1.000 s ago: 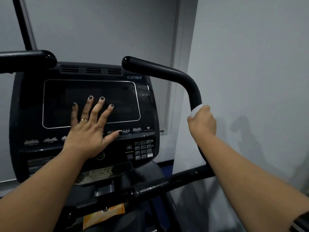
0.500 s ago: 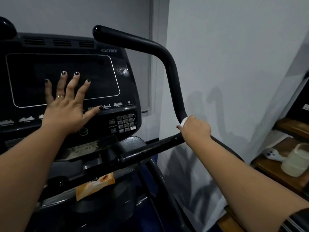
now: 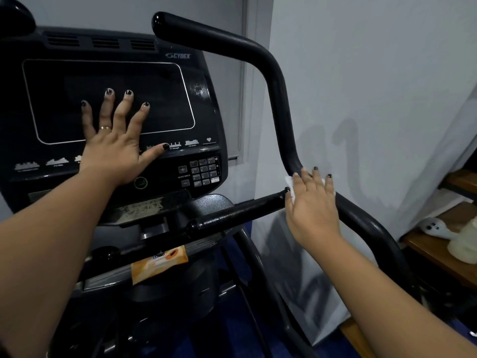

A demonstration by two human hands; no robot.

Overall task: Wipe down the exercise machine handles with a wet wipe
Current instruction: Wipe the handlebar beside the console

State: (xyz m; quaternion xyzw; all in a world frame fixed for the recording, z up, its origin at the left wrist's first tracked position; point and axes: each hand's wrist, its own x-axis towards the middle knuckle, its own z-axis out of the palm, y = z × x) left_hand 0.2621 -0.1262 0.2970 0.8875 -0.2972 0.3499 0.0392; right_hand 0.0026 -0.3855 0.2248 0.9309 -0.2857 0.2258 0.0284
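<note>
The black right handle (image 3: 273,81) of the exercise machine curves down from the top to a joint beside the console (image 3: 201,104). My right hand (image 3: 313,208) lies flat over that joint with straight fingers, pressing a white wet wipe (image 3: 290,183) against the bar; only the wipe's edges show. A lower black crossbar (image 3: 237,211) runs left from there. My left hand (image 3: 116,140) rests spread flat on the dark screen. The end of the left handle (image 3: 13,19) shows at the top left corner.
An orange wet-wipe packet (image 3: 158,264) lies on the machine's tray below the crossbar. A grey wall (image 3: 361,73) stands close on the right. Wooden steps (image 3: 433,251) at the far right carry a pale cup and a small white figure.
My right hand slid down the right handle from the upper bend to the joint, and its fingers went from gripping the bar to lying flat. The view shifted right. The left hand stayed on the screen.
</note>
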